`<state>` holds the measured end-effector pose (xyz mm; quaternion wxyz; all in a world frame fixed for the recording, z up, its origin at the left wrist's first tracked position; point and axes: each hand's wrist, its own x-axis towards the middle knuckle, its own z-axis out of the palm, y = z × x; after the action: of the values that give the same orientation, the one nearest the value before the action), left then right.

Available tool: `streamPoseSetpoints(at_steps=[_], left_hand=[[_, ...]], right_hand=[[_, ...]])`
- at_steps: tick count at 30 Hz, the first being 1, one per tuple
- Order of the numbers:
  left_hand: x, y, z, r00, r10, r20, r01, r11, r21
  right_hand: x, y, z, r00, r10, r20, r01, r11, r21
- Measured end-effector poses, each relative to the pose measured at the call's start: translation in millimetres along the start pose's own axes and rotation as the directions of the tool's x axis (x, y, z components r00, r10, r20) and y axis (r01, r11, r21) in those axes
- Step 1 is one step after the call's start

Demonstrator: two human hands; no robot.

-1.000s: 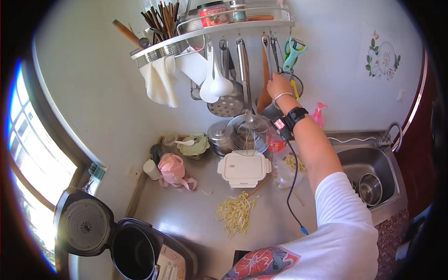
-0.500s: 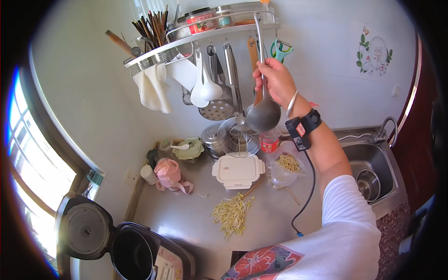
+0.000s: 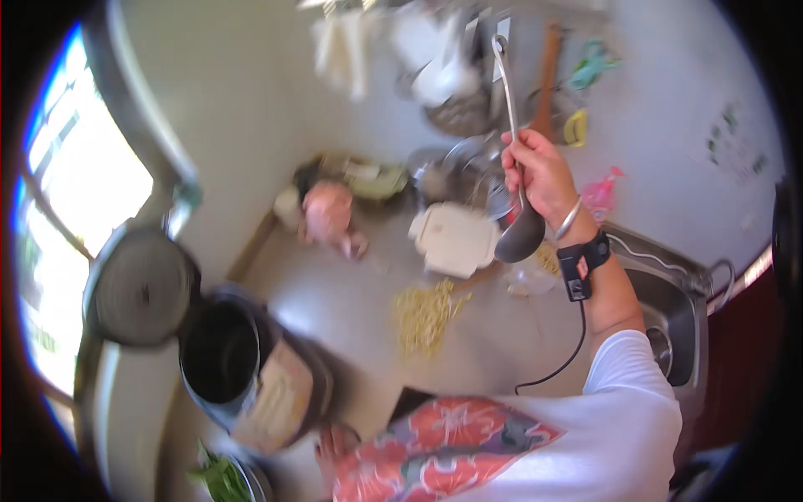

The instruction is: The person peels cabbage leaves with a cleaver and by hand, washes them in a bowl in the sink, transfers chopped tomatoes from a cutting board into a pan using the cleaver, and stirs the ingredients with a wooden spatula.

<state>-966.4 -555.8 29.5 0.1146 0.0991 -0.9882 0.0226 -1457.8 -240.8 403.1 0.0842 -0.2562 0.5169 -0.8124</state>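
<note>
A metal ladle (image 3: 520, 238) hangs bowl-down from my right hand (image 3: 542, 177), whose fingers are wrapped round its long handle. Its bowl is in front of the right edge of a white lidded container (image 3: 456, 240). Low in the view, my left hand (image 3: 336, 443) shows only in part beside the open rice cooker (image 3: 276, 402), near the worktop's front; its fingers are blurred and partly hidden by my clothing. Bean sprouts (image 3: 425, 318) lie in a pile on the metal worktop (image 3: 360, 301).
Utensils, among them a wooden spatula (image 3: 548, 84), hang on the wall. A pink bottle (image 3: 602, 197) stands near the sink (image 3: 677, 314). A pink cup (image 3: 328, 213) and a green container (image 3: 376, 177) are at the back left. Green leaves (image 3: 222, 478) are in a bowl at bottom left.
My right hand has taken the ladle off the wall rack and brought it lower and nearer. The view has turned and tipped down, bringing the leaves and part of my left hand into sight.
</note>
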Motion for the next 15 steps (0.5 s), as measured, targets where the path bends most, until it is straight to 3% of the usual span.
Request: streamPoseSetpoints(at_steps=[4,6,8,11,13,15], left_hand=[[9,25,-48,0.969,-0.197,0.148,0.228,0.945,-0.234],[7,25,-50,0.957,-0.226,0.182,0.267,0.930,-0.252],[12,29,-61,0.949,-0.246,0.199,0.292,0.923,-0.251],[7,30,-57,0.942,-0.264,0.208,0.309,0.923,-0.228],[6,27,-48,0.953,-0.236,0.189,0.269,0.947,-0.174],[-13,12,-14,0.980,-0.180,0.087,0.189,0.976,-0.105]], right_hand=[[-34,97,88,0.942,0.307,0.137,-0.321,0.942,0.099],[-41,167,110,0.874,0.360,0.327,-0.421,0.896,0.139],[-46,214,141,0.863,0.411,0.292,-0.464,0.875,0.140],[-41,279,179,0.925,0.368,0.095,-0.377,0.852,0.364],[-28,340,175,0.848,0.528,0.054,-0.531,0.843,0.092],[-27,381,170,0.769,0.634,0.080,-0.629,0.727,0.276]])
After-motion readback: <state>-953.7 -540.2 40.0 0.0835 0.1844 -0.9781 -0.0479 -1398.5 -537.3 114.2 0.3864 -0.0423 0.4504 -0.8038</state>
